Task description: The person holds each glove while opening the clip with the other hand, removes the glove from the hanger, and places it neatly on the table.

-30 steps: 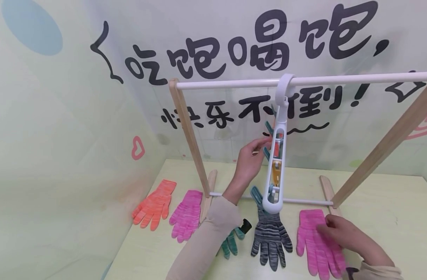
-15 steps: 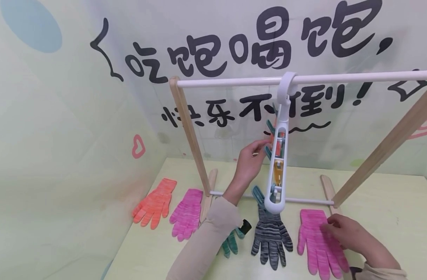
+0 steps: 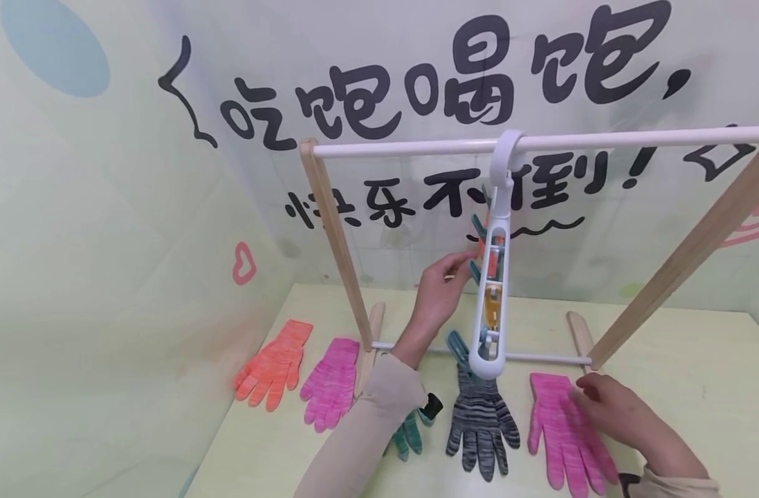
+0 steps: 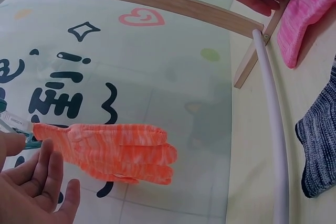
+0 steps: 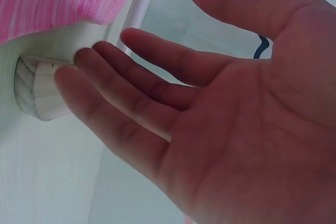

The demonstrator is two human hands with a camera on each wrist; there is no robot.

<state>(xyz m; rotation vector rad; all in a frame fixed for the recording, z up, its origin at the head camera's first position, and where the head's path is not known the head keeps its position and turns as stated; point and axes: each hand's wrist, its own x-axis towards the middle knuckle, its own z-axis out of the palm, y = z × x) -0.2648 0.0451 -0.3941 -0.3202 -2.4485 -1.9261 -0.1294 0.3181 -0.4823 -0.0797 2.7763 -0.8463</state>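
Note:
A white hanger (image 3: 488,369) with teal clips hooks over the rack's top rod. In the head view, my left hand (image 3: 440,290) reaches up to its left side. In the left wrist view, thumb and fingertips pinch a teal clip (image 4: 32,142) at the cuff of an orange glove (image 4: 115,150), which hangs against the wall behind. My right hand (image 3: 625,413) is beside a pink glove (image 3: 562,422), overlapping its edge in the head view; its fingers are loosely bent and hold nothing. A grey striped glove (image 3: 481,415) lies below the hanger, with another teal clip (image 3: 457,346) over its cuff.
The rack has slanted wooden legs (image 3: 337,249), a white top rod (image 3: 410,149) and a lower rod (image 3: 535,358). Further left on the table (image 3: 697,373) are an orange glove (image 3: 273,366) and a pink glove (image 3: 331,387). A green glove (image 3: 407,437) is partly hidden by my left forearm.
Hardly anything differs: my left hand stays at the clip and my right hand stays beside the pink glove, with only slight finger shifts.

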